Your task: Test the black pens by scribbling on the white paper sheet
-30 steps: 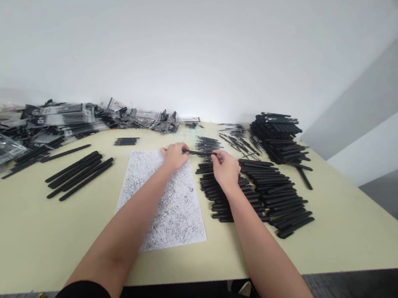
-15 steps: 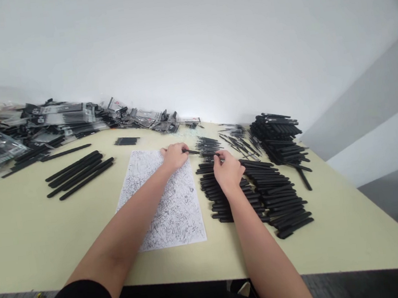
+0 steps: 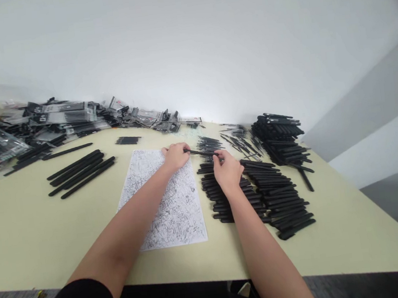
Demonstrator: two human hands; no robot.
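My left hand [image 3: 175, 155] rests closed at the top right corner of a scribbled sheet of paper [image 3: 165, 201] and pinches one end of a thin black pen part [image 3: 199, 152]. My right hand [image 3: 226, 169] is closed on the other end of that same part, just above a flat row of black pen barrels [image 3: 223, 199]. Both hands sit close together, a little apart, with the part bridging them. A bunch of thin black refills [image 3: 208, 143] lies just beyond the hands.
More black barrels lie in a second row [image 3: 281, 201] and a tall heap [image 3: 281, 139] at the right. Several long black pens [image 3: 80, 171] lie at the left. Clear packets [image 3: 60, 117] pile along the table's back edge. The pale table [image 3: 32, 237] ends near me.
My right hand has shifted slightly toward my left hand, staying on the thin part. The left hand has hardly moved.
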